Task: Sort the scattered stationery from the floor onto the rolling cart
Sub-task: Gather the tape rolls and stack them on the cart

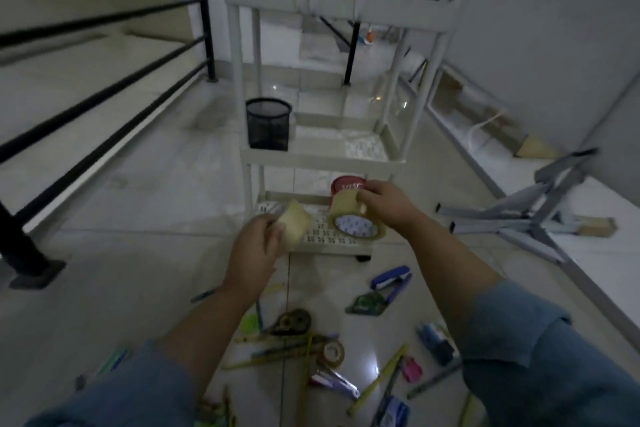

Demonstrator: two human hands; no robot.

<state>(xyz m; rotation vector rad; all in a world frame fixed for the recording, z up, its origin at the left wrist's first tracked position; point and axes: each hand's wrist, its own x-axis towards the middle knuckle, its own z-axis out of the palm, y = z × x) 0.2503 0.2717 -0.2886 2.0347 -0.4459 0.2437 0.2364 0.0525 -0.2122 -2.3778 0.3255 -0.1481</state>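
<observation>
I kneel facing a white three-shelf cart that fills the upper middle of the frame. I hold a roll of tape in each hand at the centre of the frame, just over the cart's bottom shelf.

My left hand has its fingers curled round a pale roll, which is blurred. My right hand pinches a larger tan roll by its rim, white core tilted toward me. I cannot tell whether its lower edge touches the perforated shelf. Just behind it sits a red roll, so I judge the bottom shelf is where I am grouping tape.

A black mesh cup stands at the left of the middle shelf, probably for pens.

Across the bottom of the frame, a stapler, a small roll and pens lie scattered on the floor, not yet sorted.
</observation>
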